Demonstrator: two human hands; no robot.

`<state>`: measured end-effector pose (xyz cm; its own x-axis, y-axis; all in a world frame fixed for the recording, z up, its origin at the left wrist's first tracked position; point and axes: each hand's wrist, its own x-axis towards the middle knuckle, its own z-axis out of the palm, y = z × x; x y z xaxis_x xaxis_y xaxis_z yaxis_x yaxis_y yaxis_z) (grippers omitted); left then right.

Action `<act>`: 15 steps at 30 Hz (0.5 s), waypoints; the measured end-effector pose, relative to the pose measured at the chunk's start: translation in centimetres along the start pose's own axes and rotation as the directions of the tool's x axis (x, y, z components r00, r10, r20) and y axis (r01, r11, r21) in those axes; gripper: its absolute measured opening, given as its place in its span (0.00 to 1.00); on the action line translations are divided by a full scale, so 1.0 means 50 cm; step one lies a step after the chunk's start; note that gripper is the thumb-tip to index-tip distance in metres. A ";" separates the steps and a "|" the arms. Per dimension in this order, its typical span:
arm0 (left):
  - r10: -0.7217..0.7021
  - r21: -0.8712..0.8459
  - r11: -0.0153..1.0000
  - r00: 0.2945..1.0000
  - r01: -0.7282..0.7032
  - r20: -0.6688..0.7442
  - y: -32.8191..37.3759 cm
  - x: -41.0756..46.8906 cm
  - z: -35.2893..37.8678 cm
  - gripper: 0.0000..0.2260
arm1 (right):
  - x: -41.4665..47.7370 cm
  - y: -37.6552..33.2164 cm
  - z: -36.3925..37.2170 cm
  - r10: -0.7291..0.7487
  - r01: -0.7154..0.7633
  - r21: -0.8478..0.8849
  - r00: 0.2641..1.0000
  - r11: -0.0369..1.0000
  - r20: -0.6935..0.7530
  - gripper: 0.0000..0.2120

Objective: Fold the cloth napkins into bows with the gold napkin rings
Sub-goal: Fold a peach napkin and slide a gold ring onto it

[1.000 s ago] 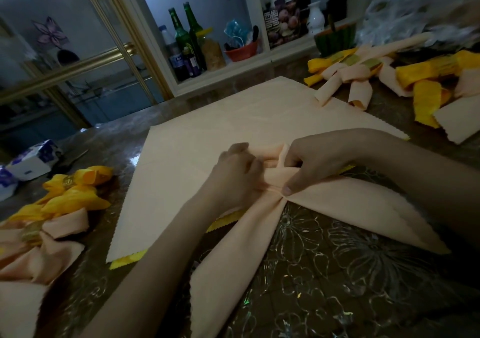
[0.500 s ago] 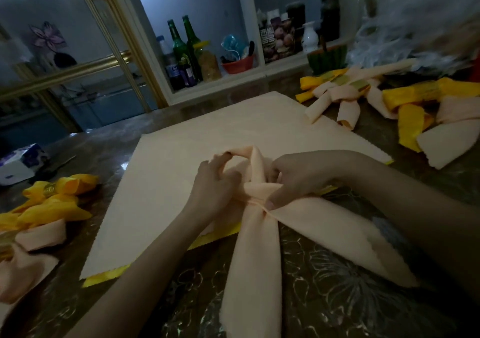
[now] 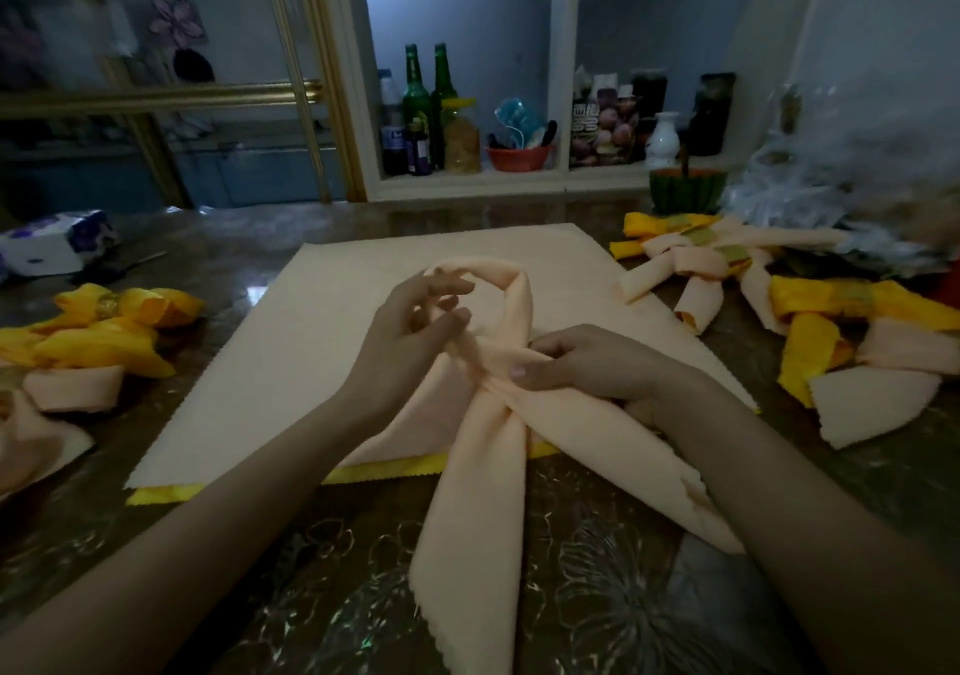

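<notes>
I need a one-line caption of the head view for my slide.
Left hand holds a loop of the peach napkin while the right hand pinches its crossing.

On the bench (image 3: 597,586) a looped napkin (image 3: 483,466) lies over the near edge of the flat napkins (image 3: 311,352), loop away from the person and both tails toward them. The left hand (image 3: 410,331) is at the loop's left side, the right hand (image 3: 587,368) on the crossing. Finished bows (image 3: 104,331) sit left with a tissue pack (image 3: 57,243) behind them, more bows (image 3: 727,269) lie right, and a shelf (image 3: 493,181) of bottles (image 3: 415,103) stands behind.
</notes>
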<state>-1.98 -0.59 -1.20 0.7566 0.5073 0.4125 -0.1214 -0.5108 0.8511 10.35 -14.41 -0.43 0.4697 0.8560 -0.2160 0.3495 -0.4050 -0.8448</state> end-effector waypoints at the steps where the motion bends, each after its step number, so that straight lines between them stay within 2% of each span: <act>1: -0.007 -0.104 0.995 0.997 -0.001 -0.077 0.007 0.000 -0.001 0.10 | -0.001 0.001 -0.001 -0.009 0.011 0.078 1.000 0.997 -0.027 0.08; 3: -0.092 -0.261 0.965 0.976 0.038 -0.200 0.024 -0.003 0.004 0.17 | -0.008 0.000 -0.004 -0.057 0.072 0.202 0.995 0.977 -0.077 0.05; 4: -0.169 -0.305 0.946 0.969 0.108 -0.181 0.032 0.002 0.010 0.23 | -0.008 -0.002 -0.007 -0.085 0.106 0.235 0.992 0.966 -0.098 0.05; 6: -0.337 -0.334 0.879 0.939 0.340 0.069 0.038 0.007 0.026 0.28 | -0.009 -0.005 -0.004 -0.112 0.148 0.290 0.984 0.946 -0.137 0.05; 8: -0.415 -0.299 0.810 0.853 0.505 0.316 0.037 0.015 0.047 0.27 | -0.010 -0.009 -0.003 -0.145 0.188 0.329 0.978 0.925 -0.151 0.05; 9: -0.415 -0.258 0.820 0.841 0.511 0.347 0.037 0.022 0.061 0.25 | -0.014 -0.010 -0.009 -0.161 0.208 0.305 0.972 0.929 -0.173 0.06; 11: -0.435 -0.221 0.837 0.854 0.500 0.286 0.024 0.036 0.065 0.21 | -0.008 -0.015 -0.003 -0.222 0.263 0.183 0.951 0.947 -0.216 0.09; 13: -0.407 -0.263 0.840 0.872 0.474 0.271 0.018 0.061 0.092 0.22 | -0.019 -0.015 -0.021 -0.289 0.309 0.059 0.930 0.949 -0.228 0.15; 15: -0.348 -0.281 0.861 0.894 0.424 0.284 0.013 0.079 0.109 0.21 | -0.024 -0.014 -0.040 -0.296 0.307 0.012 0.926 0.952 -0.232 0.18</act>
<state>4.43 -2.70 -0.81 0.9009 0.4337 -0.0196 0.0358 -0.0293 0.9989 11.15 -15.81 1.38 0.5198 0.8384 0.1640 0.4675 -0.1185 -0.8760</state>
